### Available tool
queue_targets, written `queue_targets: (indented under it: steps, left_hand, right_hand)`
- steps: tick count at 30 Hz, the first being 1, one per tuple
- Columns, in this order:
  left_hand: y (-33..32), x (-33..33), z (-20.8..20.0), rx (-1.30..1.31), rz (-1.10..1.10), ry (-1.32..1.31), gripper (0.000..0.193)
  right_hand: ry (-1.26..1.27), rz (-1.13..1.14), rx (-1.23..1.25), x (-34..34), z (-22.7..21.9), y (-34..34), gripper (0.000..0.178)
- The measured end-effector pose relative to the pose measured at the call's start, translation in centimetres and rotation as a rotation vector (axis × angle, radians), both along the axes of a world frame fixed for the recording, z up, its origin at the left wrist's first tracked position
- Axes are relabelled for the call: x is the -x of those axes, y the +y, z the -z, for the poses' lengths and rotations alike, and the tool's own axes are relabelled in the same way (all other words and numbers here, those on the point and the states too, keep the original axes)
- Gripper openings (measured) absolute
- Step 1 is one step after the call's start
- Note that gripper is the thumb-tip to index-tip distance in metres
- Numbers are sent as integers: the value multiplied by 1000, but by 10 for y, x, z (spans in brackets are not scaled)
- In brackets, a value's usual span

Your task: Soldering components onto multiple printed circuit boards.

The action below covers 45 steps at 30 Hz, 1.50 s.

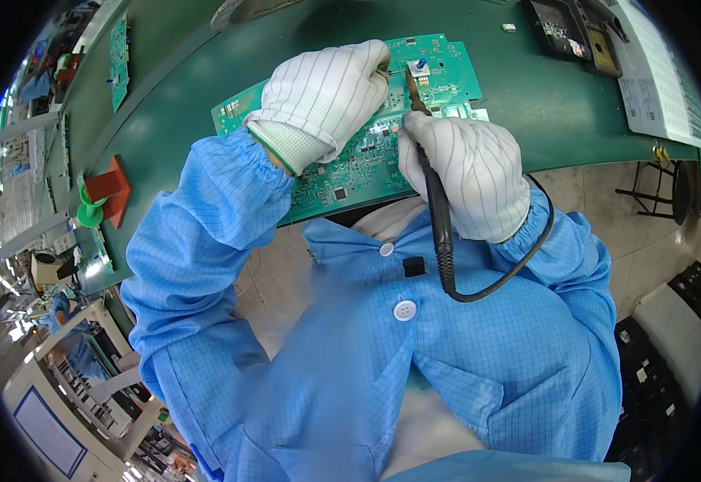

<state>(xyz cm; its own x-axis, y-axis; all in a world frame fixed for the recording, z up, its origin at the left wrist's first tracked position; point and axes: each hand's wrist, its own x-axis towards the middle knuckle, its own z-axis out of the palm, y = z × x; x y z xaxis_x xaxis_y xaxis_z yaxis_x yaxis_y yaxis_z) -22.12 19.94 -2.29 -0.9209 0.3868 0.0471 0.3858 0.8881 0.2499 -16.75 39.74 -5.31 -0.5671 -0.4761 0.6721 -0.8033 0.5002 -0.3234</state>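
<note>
A green circuit board (358,173) lies at an angle on the bench in front of me. My right hand (475,173), in a white striped glove, grips a black soldering iron (440,229). Its brownish front end points at a small white component with a blue knob (420,66) near the board's far edge; whether the tip touches is unclear. Over the board's far left part, my left hand (322,88), also gloved, is closed in a pinch. A thin wire seems to come from its fingertips toward the iron's tip, though the fingertips are mostly hidden.
At the far right sit a black tray (557,32) and printed sheets (664,76). A red stand (112,191) with a green spool (90,210) is on the left, with another board (119,64) beyond. The iron's cable (519,277) loops below my right wrist. A stool (662,191) stands right.
</note>
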Motion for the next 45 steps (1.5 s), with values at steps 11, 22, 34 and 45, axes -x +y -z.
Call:
queue_targets:
  steps: [11,22,34,45]
  left_hand:
    - [27,13,-17,-34,-45,251,18]
    - [22,42,2,49,-173,-183,80]
    - [12,19,-2,136,-127,1,57]
    - [6,-39,7,6,-277,214,15]
  right_hand:
    - [93,74,-91,-3,3,-3,31]
    - [41,53,-125,-3,-2,-1,31]
    - [-110,-7,207,38,21,87,24]
    - [-169,170,341,52,46,79,36]
